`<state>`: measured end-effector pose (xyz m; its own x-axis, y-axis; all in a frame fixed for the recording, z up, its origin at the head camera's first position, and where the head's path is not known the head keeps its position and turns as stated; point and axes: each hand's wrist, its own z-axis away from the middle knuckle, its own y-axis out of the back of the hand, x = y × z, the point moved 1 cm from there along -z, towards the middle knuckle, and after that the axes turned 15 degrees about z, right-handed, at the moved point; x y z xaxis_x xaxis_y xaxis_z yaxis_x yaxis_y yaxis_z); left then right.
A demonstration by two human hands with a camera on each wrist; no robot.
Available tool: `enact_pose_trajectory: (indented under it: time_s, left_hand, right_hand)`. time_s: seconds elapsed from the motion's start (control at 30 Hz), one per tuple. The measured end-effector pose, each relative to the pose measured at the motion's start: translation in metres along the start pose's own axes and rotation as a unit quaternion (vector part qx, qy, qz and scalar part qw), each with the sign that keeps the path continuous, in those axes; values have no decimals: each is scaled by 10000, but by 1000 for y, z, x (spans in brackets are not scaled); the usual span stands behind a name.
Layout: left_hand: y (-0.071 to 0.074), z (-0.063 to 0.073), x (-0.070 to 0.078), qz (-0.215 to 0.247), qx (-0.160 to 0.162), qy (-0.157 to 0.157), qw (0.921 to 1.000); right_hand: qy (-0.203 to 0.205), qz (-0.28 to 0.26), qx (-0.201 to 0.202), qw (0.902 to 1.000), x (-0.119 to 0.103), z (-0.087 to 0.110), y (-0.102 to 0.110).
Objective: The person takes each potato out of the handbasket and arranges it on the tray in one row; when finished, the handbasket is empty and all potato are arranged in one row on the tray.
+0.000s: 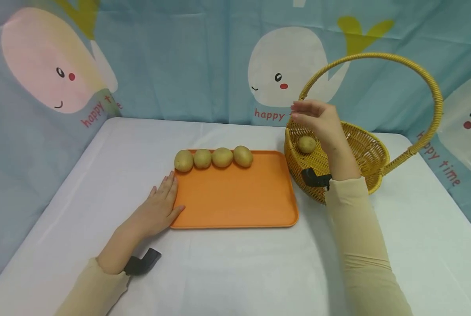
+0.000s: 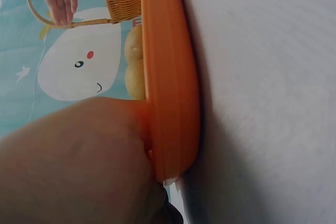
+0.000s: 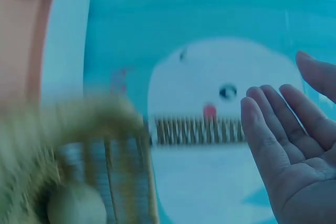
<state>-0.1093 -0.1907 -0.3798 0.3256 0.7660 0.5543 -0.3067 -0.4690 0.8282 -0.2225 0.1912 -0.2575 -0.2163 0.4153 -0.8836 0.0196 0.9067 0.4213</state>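
Note:
My left hand (image 1: 159,208) rests against the left edge of an orange tray (image 1: 235,193), its fingers straight along the rim and the thumb over it. In the left wrist view that hand (image 2: 79,150) touches the tray's side wall (image 2: 170,77). Several potatoes (image 1: 222,157) lie in a row along the tray's back edge, toward its left. My right hand (image 1: 320,123) is raised over a yellow wicker basket (image 1: 371,145), holding nothing; its palm and loosely bent fingers show in the right wrist view. Inside the basket lies one potato (image 1: 307,144).
The basket's tall arched handle (image 1: 437,101) leans up and right of the right hand. A white cloth (image 1: 235,272) covers the table. Behind it hangs a blue curtain (image 1: 172,61) printed with whales.

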Motion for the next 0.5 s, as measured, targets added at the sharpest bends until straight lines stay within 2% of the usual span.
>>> enact_pose_trajectory:
  time_s: [0.17,0.33,0.5]
  left_hand:
    - [2,0,4,-22,10,61,10000]
    - [3,0,4,-28,10,85,10000]
    - [0,-1,1,-21,14,65,10000]
  right_hand:
    - [-119,107,128,9998,8,-2,29]
    - [-302,190,74,9993,20,-4,48]
    - [-555,742,-139,9956,38,-9,59]
